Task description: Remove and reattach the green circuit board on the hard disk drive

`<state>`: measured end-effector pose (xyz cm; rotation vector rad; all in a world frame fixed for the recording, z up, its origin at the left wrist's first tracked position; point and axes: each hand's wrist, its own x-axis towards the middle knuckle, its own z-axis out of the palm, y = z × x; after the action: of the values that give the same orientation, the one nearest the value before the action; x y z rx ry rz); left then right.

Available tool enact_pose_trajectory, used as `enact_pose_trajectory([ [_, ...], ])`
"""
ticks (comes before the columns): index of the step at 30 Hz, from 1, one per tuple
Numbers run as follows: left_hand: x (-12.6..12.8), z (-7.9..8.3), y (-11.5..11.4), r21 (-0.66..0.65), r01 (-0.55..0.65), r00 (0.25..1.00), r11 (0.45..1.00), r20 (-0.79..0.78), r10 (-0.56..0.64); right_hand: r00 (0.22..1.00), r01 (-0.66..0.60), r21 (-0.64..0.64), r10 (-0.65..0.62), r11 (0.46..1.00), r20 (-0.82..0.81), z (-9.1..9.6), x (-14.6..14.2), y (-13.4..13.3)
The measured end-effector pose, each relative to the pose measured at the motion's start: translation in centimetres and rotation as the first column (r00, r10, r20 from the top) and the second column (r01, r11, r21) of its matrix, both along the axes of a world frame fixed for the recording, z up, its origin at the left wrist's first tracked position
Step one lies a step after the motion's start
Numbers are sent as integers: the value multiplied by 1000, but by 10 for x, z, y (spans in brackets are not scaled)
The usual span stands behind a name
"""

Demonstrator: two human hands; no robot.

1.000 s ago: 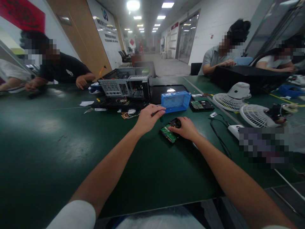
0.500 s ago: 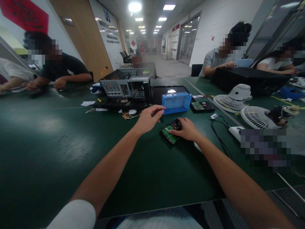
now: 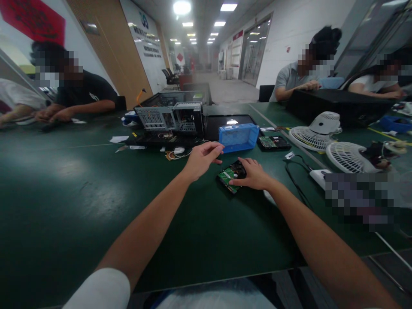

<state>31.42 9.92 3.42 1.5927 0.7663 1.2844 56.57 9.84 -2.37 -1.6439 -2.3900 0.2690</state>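
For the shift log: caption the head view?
Right hand rests on a hard drive, circuit board up, on the green table; left hand hovers near a blue bin.

blue bin (image 3: 238, 137), green table (image 3: 80, 193)

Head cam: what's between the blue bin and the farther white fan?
A black drive, green circuit board up, lies flat on the table between blue bin and fan, seen in the head view.

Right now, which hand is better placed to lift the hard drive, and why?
Probably right: the right hand lies on the hard drive, while the left hand hovers apart, nearer the blue bin.
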Motion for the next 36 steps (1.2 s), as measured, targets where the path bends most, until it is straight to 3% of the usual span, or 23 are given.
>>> enact_pose_trajectory([
  [3, -1, -1, 2, 58, -107, 993, 993, -44, 109, 1000, -4, -1, 4, 1000, -13, 0, 1, 1],
  [5, -3, -1, 2, 63, -114, 990, 991, -79, 119, 1000, -6, -2, 6, 1000, -22, 0, 1, 1],
  [11, -3, 3, -1, -65, 20, 1000, 998, 7, -19, 1000, -8, -5, 8, 1000, -28, 0, 1, 1],
  [17, 2, 4, -6, -201, 158, 979, 967, 162, -126, 999, -25, 5, 25, 1000, -28, 0, 2, 2],
  [23, 3, 6, -8, -260, 173, 969, 950, 219, -117, 999, -16, 7, 16, 1000, -35, -1, 2, 2],
  [31, 0, 8, -8, -325, 271, 949, 906, 246, -196, 999, -7, -10, 7, 1000, -38, 1, 1, 0],
  [36, -2, 7, -5, -352, 261, 943, 899, 294, -159, 1000, -9, -6, 9, 1000, -28, 2, 1, 0],
])
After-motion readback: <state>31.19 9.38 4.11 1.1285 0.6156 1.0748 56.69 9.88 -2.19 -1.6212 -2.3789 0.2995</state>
